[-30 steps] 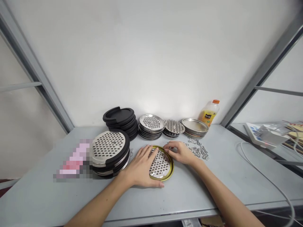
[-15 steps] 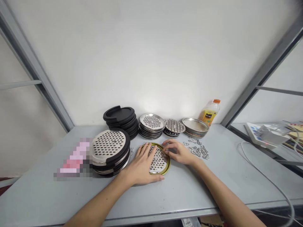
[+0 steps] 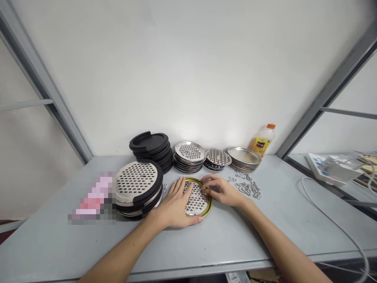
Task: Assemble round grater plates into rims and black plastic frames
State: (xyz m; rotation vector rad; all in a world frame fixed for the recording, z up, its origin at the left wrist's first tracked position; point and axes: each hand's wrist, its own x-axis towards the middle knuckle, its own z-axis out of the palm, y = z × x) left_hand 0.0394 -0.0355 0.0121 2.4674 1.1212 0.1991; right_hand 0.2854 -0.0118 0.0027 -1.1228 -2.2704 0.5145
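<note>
A round perforated grater plate (image 3: 196, 199) with a gold-coloured rim lies flat on the table in front of me. My left hand (image 3: 176, 204) rests over its left part with the fingers stretched out and spread. At the plate's upper right rim, my right hand (image 3: 218, 190) has its thumb and fingers curled together in a pinch. Whatever is between those fingertips is too small to make out. Several wire clips (image 3: 249, 186) lie loose just to the right of that hand.
Left of my hands stands a stack of grater plates with black rings (image 3: 138, 182). Behind are black rings (image 3: 150, 143), rimmed grater plates (image 3: 190, 153), bare grater discs (image 3: 218, 157) and metal rims (image 3: 244, 155). A bottle (image 3: 261, 143) stands at back right; a white cable (image 3: 326, 220) runs along the right.
The view has shifted very slightly. Both hands stay at the grater plate, with hardly any visible movement of the fingers.
</note>
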